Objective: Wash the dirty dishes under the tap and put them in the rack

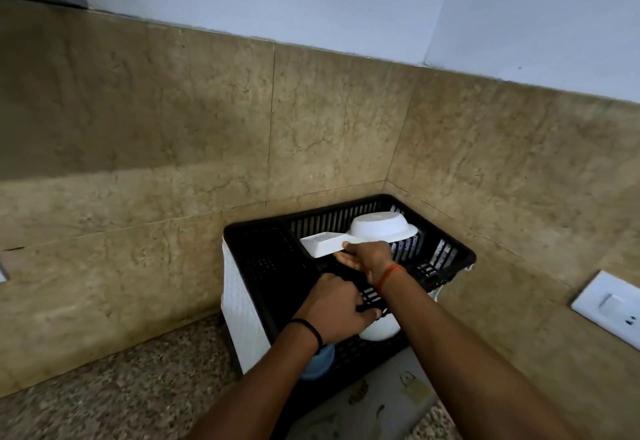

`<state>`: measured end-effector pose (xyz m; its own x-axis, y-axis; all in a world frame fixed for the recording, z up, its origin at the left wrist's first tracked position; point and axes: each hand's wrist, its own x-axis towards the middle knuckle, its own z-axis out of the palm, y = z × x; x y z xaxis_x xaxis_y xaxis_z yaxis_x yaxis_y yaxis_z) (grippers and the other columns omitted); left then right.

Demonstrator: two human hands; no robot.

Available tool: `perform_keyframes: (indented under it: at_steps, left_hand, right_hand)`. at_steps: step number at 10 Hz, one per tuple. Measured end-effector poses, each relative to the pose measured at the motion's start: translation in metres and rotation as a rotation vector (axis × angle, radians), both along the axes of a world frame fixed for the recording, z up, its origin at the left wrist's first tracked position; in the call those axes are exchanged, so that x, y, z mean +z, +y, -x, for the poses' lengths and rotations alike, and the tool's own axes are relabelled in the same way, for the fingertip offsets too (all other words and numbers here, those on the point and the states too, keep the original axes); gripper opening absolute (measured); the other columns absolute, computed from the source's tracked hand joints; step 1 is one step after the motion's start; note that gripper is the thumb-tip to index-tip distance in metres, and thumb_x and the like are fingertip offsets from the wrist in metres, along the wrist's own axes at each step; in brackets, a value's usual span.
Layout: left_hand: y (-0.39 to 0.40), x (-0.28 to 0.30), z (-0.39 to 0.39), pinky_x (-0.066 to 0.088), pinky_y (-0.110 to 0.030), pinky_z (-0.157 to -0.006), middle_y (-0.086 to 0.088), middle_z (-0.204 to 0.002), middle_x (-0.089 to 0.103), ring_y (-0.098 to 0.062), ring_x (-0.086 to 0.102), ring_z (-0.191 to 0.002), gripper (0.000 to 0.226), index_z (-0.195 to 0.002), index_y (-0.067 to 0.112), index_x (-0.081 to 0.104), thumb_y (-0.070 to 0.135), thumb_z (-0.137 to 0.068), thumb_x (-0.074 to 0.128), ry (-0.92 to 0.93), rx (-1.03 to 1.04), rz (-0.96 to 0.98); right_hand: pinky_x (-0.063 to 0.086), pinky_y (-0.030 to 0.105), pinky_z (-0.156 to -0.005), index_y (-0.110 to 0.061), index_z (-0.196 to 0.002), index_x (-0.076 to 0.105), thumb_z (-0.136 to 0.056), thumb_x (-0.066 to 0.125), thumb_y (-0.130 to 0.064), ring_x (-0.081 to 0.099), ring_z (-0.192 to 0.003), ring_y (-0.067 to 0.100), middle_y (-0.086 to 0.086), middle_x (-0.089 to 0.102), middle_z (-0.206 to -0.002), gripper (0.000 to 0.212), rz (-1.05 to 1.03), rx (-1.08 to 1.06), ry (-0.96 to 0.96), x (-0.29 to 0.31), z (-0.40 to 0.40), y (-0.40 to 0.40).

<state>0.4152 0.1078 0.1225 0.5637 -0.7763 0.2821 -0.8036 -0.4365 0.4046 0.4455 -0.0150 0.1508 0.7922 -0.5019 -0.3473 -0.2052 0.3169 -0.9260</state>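
Observation:
A black slatted plastic rack (446, 259) stands in the corner of the counter on a white base (239, 315). Inside at the back, a white bowl (381, 226) lies upside down. My right hand (367, 256) grips a white rectangular dish (323, 243) over the middle of the rack, just left of the bowl. My left hand (337, 313) grips the rack's near rim. Below that hand a second white bowl (381, 328) and a blue dish (320, 363) show partly, mostly hidden by my arms.
Beige stone tiles (173, 127) close the corner behind and to the right. A white wall socket (611, 308) sits on the right tile. The speckled granite counter (121, 398) stretches to the left. A pale sheet with small scraps (388, 401) lies in front of the rack.

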Motion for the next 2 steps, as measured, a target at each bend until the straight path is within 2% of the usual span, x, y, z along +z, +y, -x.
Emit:
perform_keyframes:
  at_steps: [1,2]
  left_hand:
    - [0.002,0.005,0.006,0.027,-0.025,-0.048,0.001,-0.044,0.044,-0.013,0.041,-0.044,0.053,-0.045,0.017,0.041,0.05,-0.084,0.055,0.023,0.032,0.079]
    - [0.004,0.016,0.013,0.042,-0.027,-0.055,0.001,-0.062,0.064,-0.014,0.061,-0.064,0.041,-0.062,0.018,0.06,0.051,-0.084,0.05,-0.112,0.111,0.091]
  right_hand:
    - [0.056,0.027,-0.057,0.012,-0.12,0.052,-0.097,0.049,-0.003,0.062,-0.07,0.023,0.017,0.063,-0.088,0.027,0.047,0.026,0.01,0.007,0.025,-0.004]
    - [0.056,0.03,-0.066,0.002,-0.116,0.057,-0.098,0.049,-0.008,0.067,-0.073,0.02,0.012,0.069,-0.093,0.022,0.118,0.059,-0.07,0.016,0.059,-0.009]
